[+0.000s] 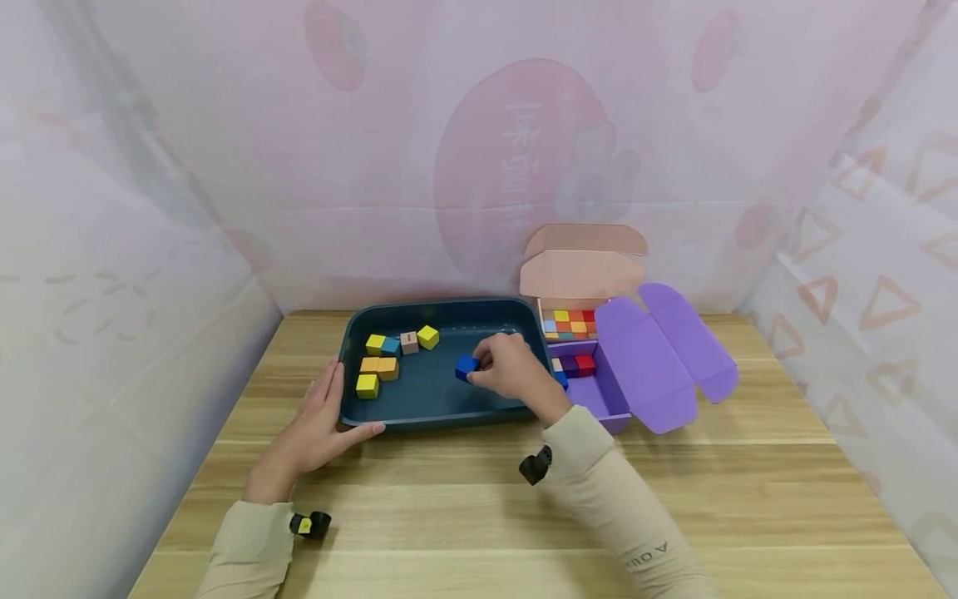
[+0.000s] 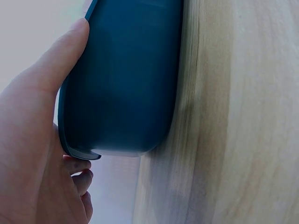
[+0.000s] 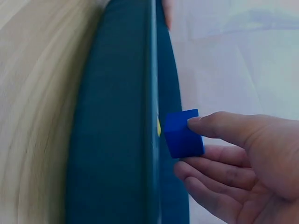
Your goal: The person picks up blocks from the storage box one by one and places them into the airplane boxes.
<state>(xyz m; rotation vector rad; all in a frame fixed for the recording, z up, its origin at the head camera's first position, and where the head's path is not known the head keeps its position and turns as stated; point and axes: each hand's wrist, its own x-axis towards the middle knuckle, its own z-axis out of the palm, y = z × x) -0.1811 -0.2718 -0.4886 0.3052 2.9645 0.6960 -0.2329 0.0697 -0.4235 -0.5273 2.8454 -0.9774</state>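
In the head view my right hand (image 1: 511, 366) pinches a blue cube (image 1: 466, 367) between thumb and fingers, over the right half of a dark teal tray (image 1: 441, 423). The right wrist view shows the thumb on one face of the blue cube (image 3: 181, 135), at about the height of the tray rim (image 3: 154, 93). My left hand (image 1: 318, 424) rests against the tray's near left corner, thumb along the front rim, straight fingers along the left side. Inside the tray's left part lie yellow cubes (image 1: 367, 386), orange cubes (image 1: 387, 368), a blue-teal cube (image 1: 391, 347) and a pinkish-brown cube (image 1: 408, 343).
Right of the tray stands an open purple box (image 1: 615, 398) with several cubes, its lid (image 1: 659, 366) folded out rightward. Behind it, an open peach box (image 1: 584, 274) holds rows of coloured cubes. All stand on a wooden table (image 1: 449, 516), with printed cloth walls around.
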